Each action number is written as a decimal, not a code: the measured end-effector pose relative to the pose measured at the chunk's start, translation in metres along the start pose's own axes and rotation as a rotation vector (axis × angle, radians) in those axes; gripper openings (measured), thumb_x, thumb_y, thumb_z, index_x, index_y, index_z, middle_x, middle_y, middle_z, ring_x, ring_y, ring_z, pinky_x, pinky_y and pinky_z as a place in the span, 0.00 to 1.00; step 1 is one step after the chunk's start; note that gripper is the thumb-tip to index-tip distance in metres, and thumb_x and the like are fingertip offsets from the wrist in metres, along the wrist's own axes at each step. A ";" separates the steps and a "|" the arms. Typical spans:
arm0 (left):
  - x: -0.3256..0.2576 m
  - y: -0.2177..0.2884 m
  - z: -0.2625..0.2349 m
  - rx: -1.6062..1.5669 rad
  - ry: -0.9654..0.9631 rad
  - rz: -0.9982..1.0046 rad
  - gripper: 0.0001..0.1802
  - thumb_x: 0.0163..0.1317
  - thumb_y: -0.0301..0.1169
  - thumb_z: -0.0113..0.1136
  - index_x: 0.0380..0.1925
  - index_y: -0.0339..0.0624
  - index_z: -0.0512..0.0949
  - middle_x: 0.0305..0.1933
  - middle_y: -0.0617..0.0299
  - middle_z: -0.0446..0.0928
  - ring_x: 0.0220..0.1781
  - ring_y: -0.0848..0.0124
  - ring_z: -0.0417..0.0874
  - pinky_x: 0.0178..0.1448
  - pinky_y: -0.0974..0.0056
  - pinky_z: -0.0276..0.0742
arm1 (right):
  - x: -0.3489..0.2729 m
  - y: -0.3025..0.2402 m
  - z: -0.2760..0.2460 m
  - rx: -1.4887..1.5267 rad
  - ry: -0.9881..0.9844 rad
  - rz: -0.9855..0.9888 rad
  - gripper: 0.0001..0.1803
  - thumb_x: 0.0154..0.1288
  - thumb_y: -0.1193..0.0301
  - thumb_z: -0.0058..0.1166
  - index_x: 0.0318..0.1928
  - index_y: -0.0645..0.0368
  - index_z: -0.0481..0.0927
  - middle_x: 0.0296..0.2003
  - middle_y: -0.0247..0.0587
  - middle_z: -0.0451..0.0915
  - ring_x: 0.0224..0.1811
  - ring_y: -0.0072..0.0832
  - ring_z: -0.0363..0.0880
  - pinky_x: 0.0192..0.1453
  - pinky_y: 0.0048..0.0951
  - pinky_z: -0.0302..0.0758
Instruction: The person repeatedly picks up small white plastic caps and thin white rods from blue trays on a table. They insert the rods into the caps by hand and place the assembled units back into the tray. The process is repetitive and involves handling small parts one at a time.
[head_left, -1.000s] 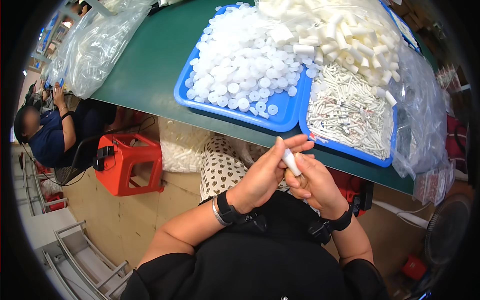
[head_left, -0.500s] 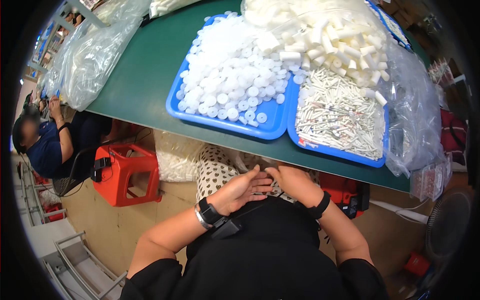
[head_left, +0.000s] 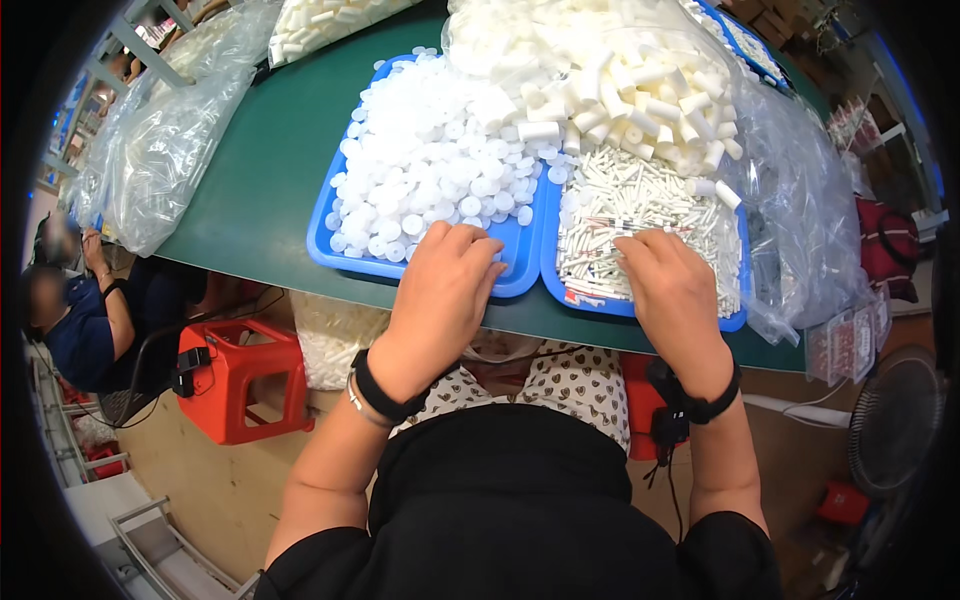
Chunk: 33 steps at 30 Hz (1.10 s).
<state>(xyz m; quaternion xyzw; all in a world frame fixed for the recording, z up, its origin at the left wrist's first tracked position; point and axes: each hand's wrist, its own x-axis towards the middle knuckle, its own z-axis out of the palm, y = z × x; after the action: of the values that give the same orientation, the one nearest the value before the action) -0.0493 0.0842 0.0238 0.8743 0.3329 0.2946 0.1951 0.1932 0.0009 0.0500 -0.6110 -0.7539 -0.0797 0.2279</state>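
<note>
My left hand [head_left: 446, 290] is bent over the front of a blue tray [head_left: 522, 262] heaped with small translucent white plastic discs [head_left: 415, 150]. Its fingers are curled together at the edge of the heap, and whatever they hold is hidden. Over the right-hand blue tray [head_left: 734, 322], full of thin white rod-like pieces [head_left: 640, 190], is my right hand [head_left: 672, 285]. The fingers there are drawn together in a pinch at the pieces; I cannot make out what is between the tips. A few reddish thin strands lie among the rods.
Thick cream-white foam-like cylinders [head_left: 650, 100] spill from a clear bag behind the trays. More plastic bags [head_left: 180, 150] lie on the green table [head_left: 285, 130]. A red stool [head_left: 245, 380] and a seated person [head_left: 85, 320] are at left; a fan [head_left: 897, 420] stands at right.
Both my hands have risen from my lap and moved apart, the left to the disc tray and the right to the rod tray. The view has shifted slightly.
</note>
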 end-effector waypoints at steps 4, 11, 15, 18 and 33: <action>0.014 -0.016 0.008 0.076 -0.130 -0.037 0.09 0.57 0.27 0.64 0.38 0.37 0.82 0.37 0.52 0.78 0.42 0.52 0.77 0.47 0.53 0.74 | 0.005 0.005 0.021 -0.207 -0.104 -0.040 0.07 0.48 0.79 0.54 0.31 0.60 0.78 0.29 0.40 0.74 0.35 0.37 0.75 0.40 0.36 0.73; 0.018 -0.015 0.014 0.022 -0.129 -0.089 0.10 0.59 0.28 0.65 0.39 0.36 0.82 0.38 0.51 0.78 0.40 0.54 0.78 0.46 0.56 0.75 | 0.007 0.012 0.021 -0.122 -0.039 -0.093 0.04 0.51 0.79 0.55 0.29 0.60 0.75 0.28 0.41 0.73 0.34 0.38 0.75 0.39 0.35 0.73; 0.017 -0.003 0.012 -0.307 0.018 -0.203 0.11 0.61 0.29 0.65 0.41 0.36 0.81 0.37 0.54 0.78 0.39 0.61 0.80 0.44 0.61 0.76 | 0.004 0.011 0.019 0.027 0.045 0.000 0.05 0.56 0.80 0.58 0.34 0.61 0.77 0.29 0.43 0.77 0.34 0.39 0.77 0.39 0.37 0.74; 0.011 0.001 0.011 -0.652 0.020 -0.377 0.12 0.67 0.31 0.62 0.47 0.35 0.79 0.39 0.61 0.78 0.41 0.70 0.80 0.46 0.66 0.76 | 0.006 0.010 0.019 0.120 0.095 0.037 0.06 0.58 0.79 0.60 0.37 0.61 0.79 0.30 0.43 0.80 0.34 0.40 0.78 0.39 0.38 0.74; -0.024 0.025 0.031 -1.995 -0.148 -0.805 0.20 0.75 0.45 0.50 0.51 0.38 0.76 0.40 0.64 0.80 0.38 0.77 0.79 0.44 0.71 0.77 | -0.008 -0.027 -0.015 0.559 -0.115 0.048 0.04 0.59 0.74 0.65 0.33 0.58 0.82 0.28 0.35 0.80 0.31 0.33 0.70 0.40 0.34 0.64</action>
<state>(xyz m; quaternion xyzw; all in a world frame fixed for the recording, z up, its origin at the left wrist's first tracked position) -0.0320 0.0457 0.0043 0.1627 0.1932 0.2936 0.9220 0.1719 -0.0185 0.0644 -0.5456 -0.7437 0.1714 0.3462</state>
